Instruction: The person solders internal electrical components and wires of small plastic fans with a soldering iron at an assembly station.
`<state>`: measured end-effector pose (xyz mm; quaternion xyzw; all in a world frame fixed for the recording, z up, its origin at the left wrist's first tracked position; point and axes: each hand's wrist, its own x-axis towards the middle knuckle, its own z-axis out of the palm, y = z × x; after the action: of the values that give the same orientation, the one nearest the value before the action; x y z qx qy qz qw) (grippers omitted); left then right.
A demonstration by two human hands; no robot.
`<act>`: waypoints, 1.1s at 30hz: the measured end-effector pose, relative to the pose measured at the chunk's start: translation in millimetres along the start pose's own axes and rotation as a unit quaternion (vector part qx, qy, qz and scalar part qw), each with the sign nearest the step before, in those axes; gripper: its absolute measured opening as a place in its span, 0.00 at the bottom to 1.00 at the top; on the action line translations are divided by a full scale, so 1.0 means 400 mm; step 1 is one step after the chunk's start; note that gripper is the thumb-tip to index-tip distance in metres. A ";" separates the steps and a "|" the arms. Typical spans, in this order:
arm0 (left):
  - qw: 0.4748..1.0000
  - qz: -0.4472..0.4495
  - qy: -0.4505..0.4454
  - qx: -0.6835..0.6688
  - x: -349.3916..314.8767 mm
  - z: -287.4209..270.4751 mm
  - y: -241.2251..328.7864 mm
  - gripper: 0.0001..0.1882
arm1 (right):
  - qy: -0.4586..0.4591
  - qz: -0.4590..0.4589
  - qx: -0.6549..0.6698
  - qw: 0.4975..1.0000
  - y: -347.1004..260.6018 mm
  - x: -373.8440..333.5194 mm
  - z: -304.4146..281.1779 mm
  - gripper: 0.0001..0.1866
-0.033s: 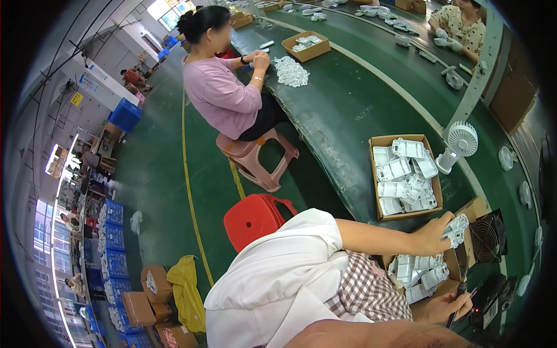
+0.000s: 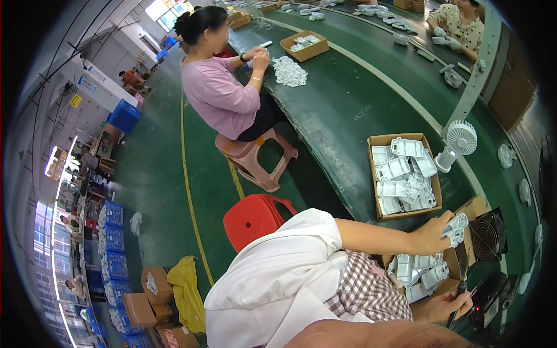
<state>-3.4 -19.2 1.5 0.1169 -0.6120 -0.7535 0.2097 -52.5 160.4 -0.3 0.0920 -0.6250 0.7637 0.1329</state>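
Observation:
My left hand (image 2: 434,233) reaches out from a white sleeve and grips a small white plastic housing (image 2: 456,228) just above the edge of the green table (image 2: 348,110). Lower down, my right hand (image 2: 449,305) is closed around a dark slim tool (image 2: 463,287) that points up toward the housing. Between the two hands, a cardboard box (image 2: 449,286) on my lap holds several more white housings (image 2: 418,271). My checked shorts and white shirt fill the lower middle of the view.
On the table stand a cardboard box (image 2: 373,174) of white housings, a small white fan (image 2: 461,139) and a black fan (image 2: 487,235). A red stool (image 2: 255,217) is beside me. A person in pink (image 2: 220,95) sits further along. Blue crates (image 2: 110,238) line the floor.

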 end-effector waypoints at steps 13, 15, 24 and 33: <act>0.999 0.020 0.003 0.025 0.013 -0.005 -0.031 0.22 | -0.002 0.003 0.057 0.998 0.015 -0.002 -0.002 0.10; 1.000 0.001 -0.001 0.025 0.007 -0.008 -0.021 0.22 | -0.012 0.002 0.044 0.999 0.020 -0.003 -0.009 0.10; 0.955 0.132 0.090 0.248 -0.003 -0.024 -0.080 0.27 | -0.002 -0.053 -0.063 0.997 -0.022 -0.027 0.027 0.07; 0.996 -0.076 -0.031 -0.019 0.017 -0.018 -0.012 0.18 | -0.116 -0.005 0.008 0.993 -0.010 -0.019 0.017 0.07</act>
<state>-6.9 -27.7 -4.4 0.1356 -0.5928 -0.7824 0.1345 -44.3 153.8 2.4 0.1841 -0.6298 0.7520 0.0624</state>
